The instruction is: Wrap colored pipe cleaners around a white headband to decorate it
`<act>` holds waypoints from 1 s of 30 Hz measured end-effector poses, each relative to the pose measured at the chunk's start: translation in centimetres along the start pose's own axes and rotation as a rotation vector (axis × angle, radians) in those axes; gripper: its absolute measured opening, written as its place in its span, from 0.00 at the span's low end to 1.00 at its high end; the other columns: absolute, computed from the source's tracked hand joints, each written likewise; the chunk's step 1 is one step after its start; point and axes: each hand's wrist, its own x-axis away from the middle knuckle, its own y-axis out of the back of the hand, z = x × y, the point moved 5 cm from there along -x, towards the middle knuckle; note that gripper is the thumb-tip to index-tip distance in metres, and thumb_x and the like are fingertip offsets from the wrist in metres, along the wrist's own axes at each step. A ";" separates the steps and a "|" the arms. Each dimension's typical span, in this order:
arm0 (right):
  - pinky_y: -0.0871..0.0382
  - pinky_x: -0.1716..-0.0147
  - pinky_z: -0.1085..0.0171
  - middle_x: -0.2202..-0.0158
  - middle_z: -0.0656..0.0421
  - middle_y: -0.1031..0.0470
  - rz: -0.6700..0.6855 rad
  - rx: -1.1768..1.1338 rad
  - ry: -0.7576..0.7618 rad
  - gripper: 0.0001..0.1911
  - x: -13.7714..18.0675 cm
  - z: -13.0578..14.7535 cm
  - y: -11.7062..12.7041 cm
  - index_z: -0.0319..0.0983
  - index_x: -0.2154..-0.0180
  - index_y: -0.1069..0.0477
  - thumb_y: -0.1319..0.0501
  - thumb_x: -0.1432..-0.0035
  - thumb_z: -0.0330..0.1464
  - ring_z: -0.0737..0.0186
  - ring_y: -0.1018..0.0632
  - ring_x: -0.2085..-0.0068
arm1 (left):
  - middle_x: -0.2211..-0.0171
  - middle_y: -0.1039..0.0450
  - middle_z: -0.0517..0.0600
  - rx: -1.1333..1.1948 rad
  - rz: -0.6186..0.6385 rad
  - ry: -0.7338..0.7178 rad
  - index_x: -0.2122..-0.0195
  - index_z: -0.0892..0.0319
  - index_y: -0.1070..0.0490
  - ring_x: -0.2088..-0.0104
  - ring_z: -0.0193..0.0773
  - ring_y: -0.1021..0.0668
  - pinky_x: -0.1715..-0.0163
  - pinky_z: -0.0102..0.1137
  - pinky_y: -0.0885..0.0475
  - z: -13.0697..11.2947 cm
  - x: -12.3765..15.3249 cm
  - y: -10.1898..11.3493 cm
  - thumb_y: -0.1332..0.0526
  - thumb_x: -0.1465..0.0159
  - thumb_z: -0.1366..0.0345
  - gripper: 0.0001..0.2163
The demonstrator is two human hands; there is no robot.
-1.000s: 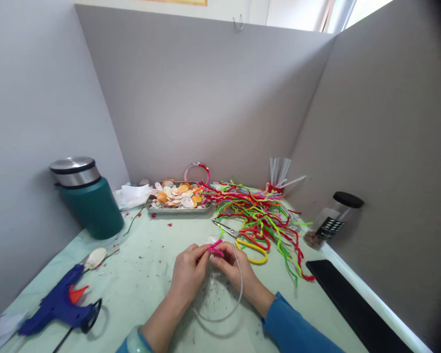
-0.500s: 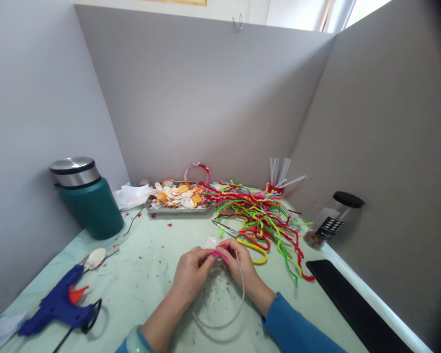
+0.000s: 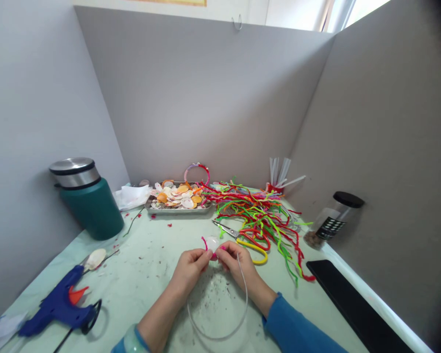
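My left hand point(image 3: 189, 268) and my right hand point(image 3: 238, 264) meet over the middle of the table, fingers pinched together. Between them they hold the top of a thin white hoop point(image 3: 220, 318) that curves down toward me. A short pink pipe cleaner point(image 3: 206, 243) sticks up at the pinched spot, beside a small pale shell point(image 3: 212, 242). Just beyond my right hand lie yellow-handled scissors point(image 3: 247, 240).
A pile of red, green and yellow pipe cleaners point(image 3: 264, 215) lies at the right. A metal tray of shells point(image 3: 178, 196) stands at the back, a green flask point(image 3: 86, 198) at the left, a blue glue gun point(image 3: 61, 301) near left, a jar point(image 3: 334, 218) and a black slab point(image 3: 353, 304) at the right.
Both hands shifted slightly while turning the pink pipe cleaner about the hoop. The pink end now sticks up left of the shell, and the hoop hangs lower toward me.
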 end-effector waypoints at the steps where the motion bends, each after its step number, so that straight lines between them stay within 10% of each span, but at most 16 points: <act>1: 0.46 0.82 0.71 0.83 0.66 0.38 0.010 -0.011 -0.002 0.11 0.0 -0.1 0.0 0.37 0.77 0.34 0.40 0.48 0.36 0.72 0.38 0.82 | 0.87 0.50 0.38 0.030 0.016 0.025 0.81 0.62 0.37 0.87 0.23 0.49 0.86 0.24 0.58 0.0 0.1 -0.1 0.39 0.50 0.48 0.20; 6: 0.46 0.82 0.71 0.83 0.66 0.37 0.025 -0.028 -0.001 0.11 0.0 -0.2 0.0 0.37 0.76 0.35 0.40 0.48 0.37 0.72 0.38 0.81 | 0.88 0.46 0.39 0.030 0.035 0.036 0.81 0.62 0.36 0.89 0.23 0.47 0.88 0.24 0.56 -0.1 0.3 -0.5 0.41 0.49 0.48 0.19; 14: 0.49 0.83 0.70 0.84 0.67 0.41 -0.154 -0.028 0.011 0.14 -0.3 -0.5 1.1 0.38 0.77 0.38 0.41 0.47 0.39 0.72 0.41 0.82 | 0.71 0.27 0.49 -0.359 -0.250 -0.438 0.67 0.61 0.28 0.74 0.33 0.27 0.78 0.24 0.34 -2.2 1.1 0.4 0.43 0.42 0.60 0.09; 20: 0.48 0.82 0.71 0.83 0.67 0.40 -0.120 -0.056 0.015 0.14 -0.4 -0.6 1.1 0.38 0.76 0.38 0.41 0.46 0.40 0.72 0.40 0.82 | 0.61 0.26 0.52 -0.552 -0.223 -0.691 0.60 0.56 0.26 0.61 0.36 0.25 0.65 0.26 0.29 -3.2 1.9 -0.2 0.44 0.40 0.69 0.10; 30: 0.47 0.82 0.71 0.83 0.66 0.39 -0.078 -0.068 0.005 0.15 -0.1 0.1 0.7 0.37 0.77 0.37 0.40 0.48 0.41 0.72 0.40 0.82 | 0.66 0.25 0.51 -0.632 -0.181 -0.675 0.61 0.58 0.24 0.66 0.34 0.24 0.66 0.26 0.30 -2.8 1.5 -0.4 0.44 0.41 0.73 0.11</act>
